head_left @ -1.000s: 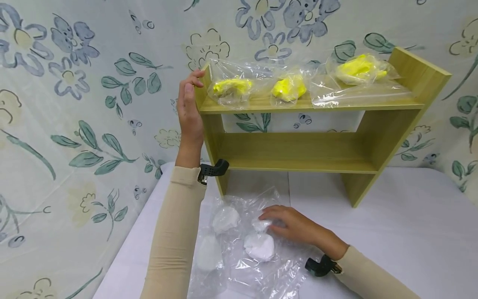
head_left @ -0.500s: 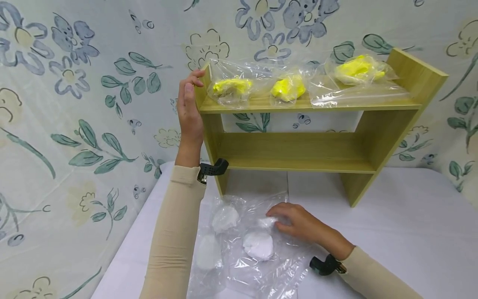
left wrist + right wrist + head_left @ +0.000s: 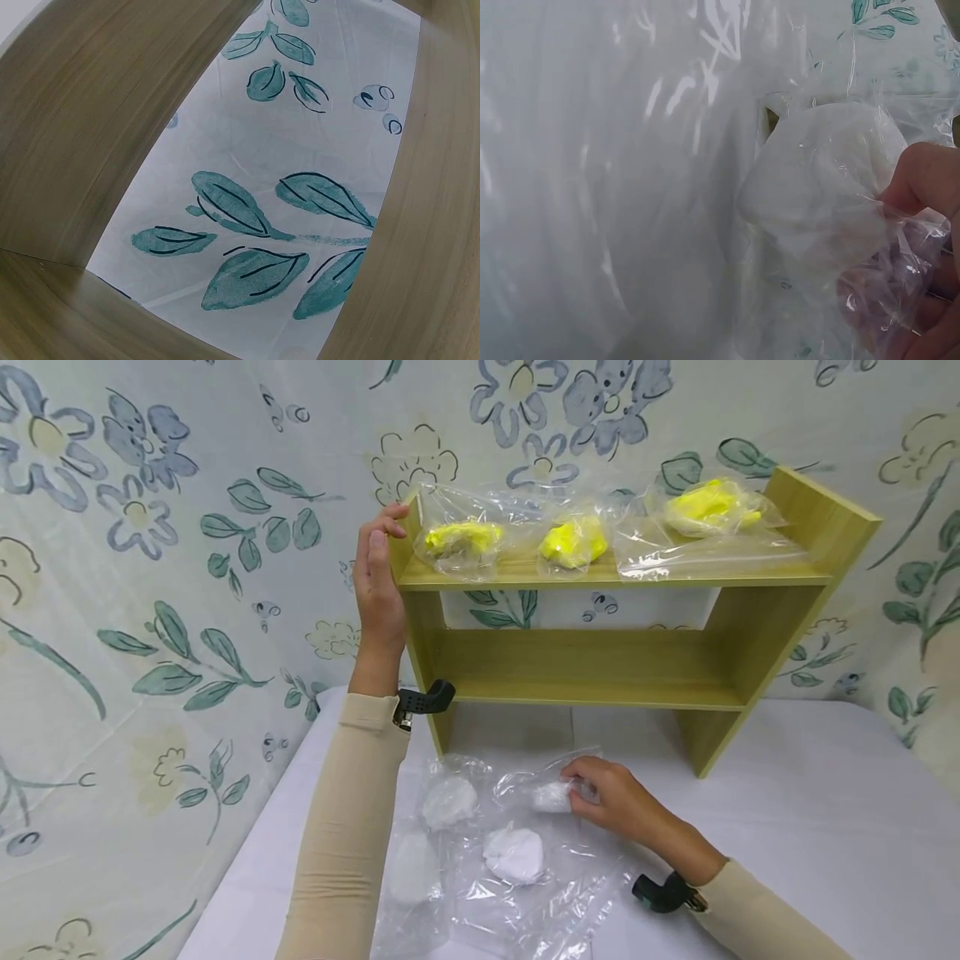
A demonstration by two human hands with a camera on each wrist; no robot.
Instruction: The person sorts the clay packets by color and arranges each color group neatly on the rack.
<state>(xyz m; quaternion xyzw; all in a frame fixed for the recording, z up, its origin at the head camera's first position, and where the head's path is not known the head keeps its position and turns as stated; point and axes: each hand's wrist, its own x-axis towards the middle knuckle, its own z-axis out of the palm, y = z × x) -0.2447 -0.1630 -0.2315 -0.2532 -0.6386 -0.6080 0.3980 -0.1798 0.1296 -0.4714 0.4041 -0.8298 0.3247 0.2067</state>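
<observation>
Right hand (image 3: 611, 793) pinches a clear bag holding a white lump (image 3: 553, 796), lifted slightly off the white table (image 3: 787, 827) in front of the shelf unit (image 3: 780, 635). Three more white-lump bags (image 3: 513, 853) lie on the table just beside it. Left hand (image 3: 377, 585) grips the unit's left upright, fingers curled over its top edge. Top shelf carries three bags of yellow material (image 3: 573, 540); the lower shelf is bare. Judgement: no white bag is shelved yet; all four remain.
</observation>
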